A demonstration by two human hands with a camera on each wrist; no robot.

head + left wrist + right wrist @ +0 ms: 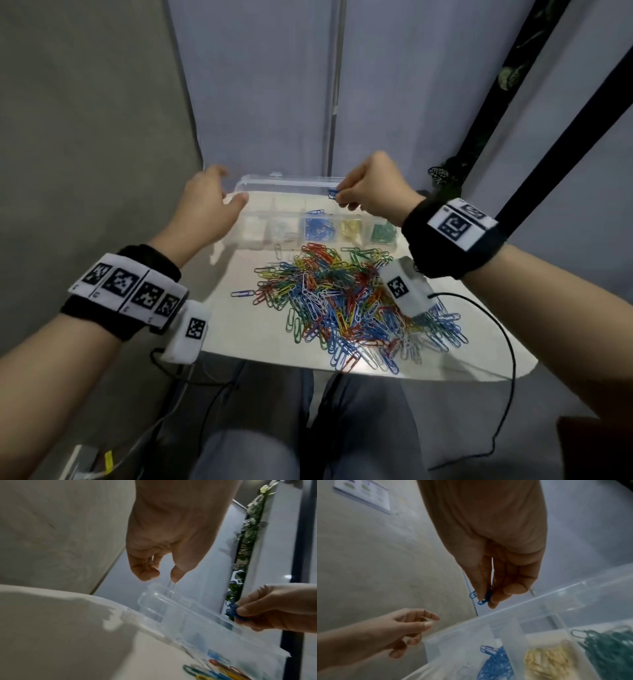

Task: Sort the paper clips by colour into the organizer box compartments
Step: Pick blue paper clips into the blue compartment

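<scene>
Pinching blue clips (332, 194) in right hand (371, 192) over box (239, 240), left hand (209, 209) loose, empty; most of pile (346, 301) unsorted at table (239, 329) middle

Both forearms reach forward, and each wrist carries a black band with white squares printed in black patterns. The left hand (205, 209) is held out on the left side, palm turned inward. Its fingers (426, 615) are loosely bent and the thumb (238, 200) points to the right; they close on nothing. The right hand (371, 188) is raised a little higher on the right side, with the back of the hand turned up. Its thumb and fingertips (491, 601) are pressed together and pinch a few blue paper clips (483, 599), which stick out below the fingertips. The two hands are apart and do not touch each other.
</scene>
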